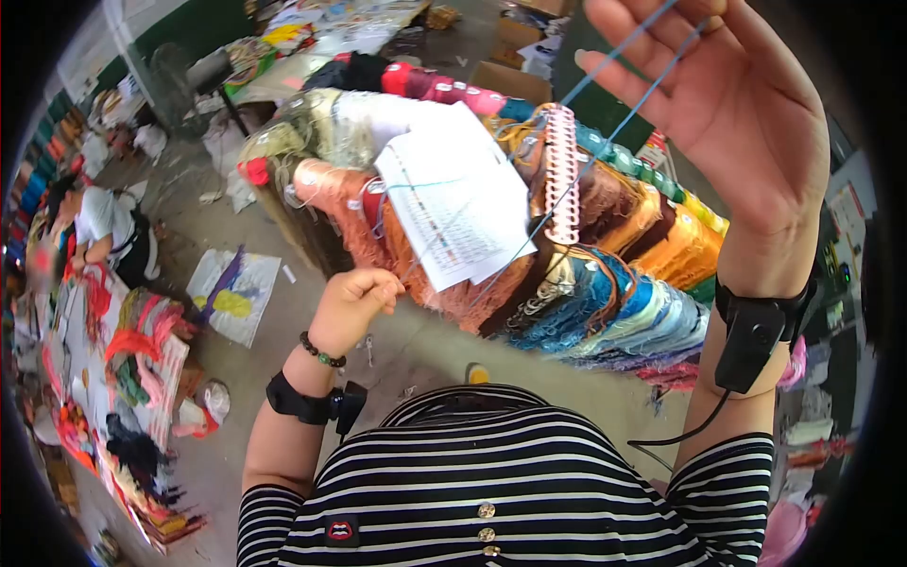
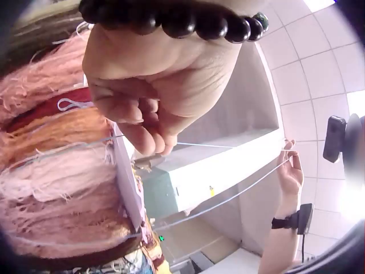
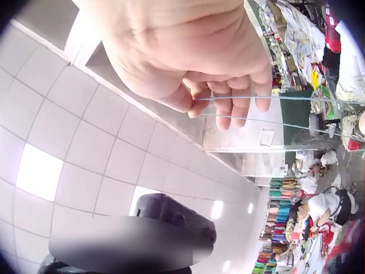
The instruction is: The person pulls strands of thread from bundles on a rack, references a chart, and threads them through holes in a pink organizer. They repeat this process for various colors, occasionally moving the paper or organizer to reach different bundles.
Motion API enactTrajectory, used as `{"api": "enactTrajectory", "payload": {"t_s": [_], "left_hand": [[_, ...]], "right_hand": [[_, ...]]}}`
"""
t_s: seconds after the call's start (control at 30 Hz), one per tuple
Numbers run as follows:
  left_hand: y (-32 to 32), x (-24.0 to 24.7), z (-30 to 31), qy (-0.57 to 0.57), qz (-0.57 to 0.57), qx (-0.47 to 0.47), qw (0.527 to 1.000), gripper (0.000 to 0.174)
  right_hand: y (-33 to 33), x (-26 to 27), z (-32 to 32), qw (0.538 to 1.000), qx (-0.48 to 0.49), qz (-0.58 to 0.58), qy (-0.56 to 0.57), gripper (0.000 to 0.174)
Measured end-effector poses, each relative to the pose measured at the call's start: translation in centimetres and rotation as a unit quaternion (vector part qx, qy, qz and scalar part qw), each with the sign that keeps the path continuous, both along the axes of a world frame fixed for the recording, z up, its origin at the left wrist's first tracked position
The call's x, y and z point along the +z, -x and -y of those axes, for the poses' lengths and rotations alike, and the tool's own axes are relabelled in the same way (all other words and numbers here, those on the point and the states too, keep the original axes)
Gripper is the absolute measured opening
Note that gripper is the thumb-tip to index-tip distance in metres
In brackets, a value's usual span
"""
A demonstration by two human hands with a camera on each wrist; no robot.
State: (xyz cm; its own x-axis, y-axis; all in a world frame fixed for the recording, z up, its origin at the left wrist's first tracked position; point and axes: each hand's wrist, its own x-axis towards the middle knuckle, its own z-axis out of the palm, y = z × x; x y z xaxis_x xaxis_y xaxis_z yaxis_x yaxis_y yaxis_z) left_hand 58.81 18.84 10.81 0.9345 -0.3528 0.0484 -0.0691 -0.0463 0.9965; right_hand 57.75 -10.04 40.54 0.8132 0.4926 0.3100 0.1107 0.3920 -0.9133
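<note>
My right hand (image 1: pixel 737 113) is raised high at the upper right, palm facing me. Its thumb and index finger pinch a light blue thread (image 3: pixel 285 97), while the other fingers stay extended. Two strands run from there down toward the bundles. Lower and to the left, my left hand (image 1: pixel 354 302) has its fingers curled, pinching a strand of the thread in the left wrist view, where its fingertips (image 2: pixel 154 145) show. Below the strands, a printed white chart sheet (image 1: pixel 453 198) and a pale pink strip with holes (image 1: pixel 561 175) lie on thick thread bundles (image 1: pixel 675 231) in many colours.
At the left another person (image 1: pixel 113 231) in a white top bends over a table strewn with coloured skeins (image 1: pixel 142 345). A sheet (image 1: pixel 260 274) with purple and yellow thread lies on the floor. Cardboard boxes (image 1: pixel 515 85) stand behind the bundles.
</note>
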Motion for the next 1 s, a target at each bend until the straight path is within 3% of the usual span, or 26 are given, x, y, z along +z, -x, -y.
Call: {"api": "enactTrajectory", "payload": {"t_s": [0.1, 0.2, 0.27, 0.3, 0.37, 0.4, 0.47, 0.5, 0.57, 0.63, 0.67, 0.8, 1.0], "left_hand": [[-0.5, -0.1, 3.3, -0.080, 0.007, -0.040, 0.996, 0.012], [-1.1, 1.7, 6.1, -0.064, -0.052, -0.148, 0.985, 0.014], [-1.5, 5.0, 7.8, -0.082, -0.084, -0.229, 0.966, 0.023], [-2.0, 6.4, 8.6, -0.087, -0.064, -0.229, 0.967, 0.025], [-3.8, 9.2, 10.2, -0.098, -0.021, -0.224, 0.970, 0.032], [-5.1, 10.7, 11.2, -0.141, -0.023, -0.204, 0.969, 0.035], [-8.8, 11.1, 13.6, -0.113, -0.005, -0.159, 0.981, 0.031], [-10.7, 11.3, 15.1, -0.099, -0.009, -0.129, 0.987, 0.030], [-15.1, 10.8, 18.5, -0.048, -0.055, -0.088, 0.993, 0.026], [-18.9, 9.5, 21.8, -0.006, -0.100, -0.057, 0.993, 0.022], [-20.8, 8.7, 23.2, 0.011, -0.121, -0.046, 0.991, 0.021], [-25.3, 6.3, 27.2, 0.032, -0.163, 0.017, 0.986, 0.018], [-30.0, 4.0, 29.0, 0.008, -0.204, 0.013, 0.979, 0.022]], "right_hand": [[1.0, 0.9, 4.3, 0.999, 0.000, -0.017, -0.049, 0.011], [1.8, 1.0, 9.3, 0.998, -0.017, -0.017, -0.066, 0.009], [1.3, 0.6, 14.1, 0.997, -0.073, 0.012, 0.014, 0.025], [0.8, 0.6, 17.3, 0.969, -0.227, 0.076, 0.065, 0.025], [-0.8, 0.8, 23.7, 0.825, -0.506, 0.199, 0.152, 0.026], [-1.7, 0.9, 25.9, 0.759, -0.585, 0.230, 0.168, 0.026], [-3.9, 0.8, 29.5, 0.601, -0.723, 0.285, 0.188, 0.025], [-5.6, -0.4, 29.5, 0.605, -0.700, 0.339, 0.170, 0.023], [-9.6, -4.2, 28.5, 0.698, -0.600, 0.311, 0.237, 0.019], [-14.1, -9.7, 25.4, 0.762, -0.502, 0.189, 0.364, 0.018], [-17.6, -13.9, 24.5, 0.853, -0.407, 0.084, 0.317, 0.016], [-24.6, -24.0, 20.0, 0.869, -0.334, 0.112, 0.346, 0.021], [-29.1, -26.3, 19.1, 0.881, -0.284, 0.013, 0.378, 0.025]]}}
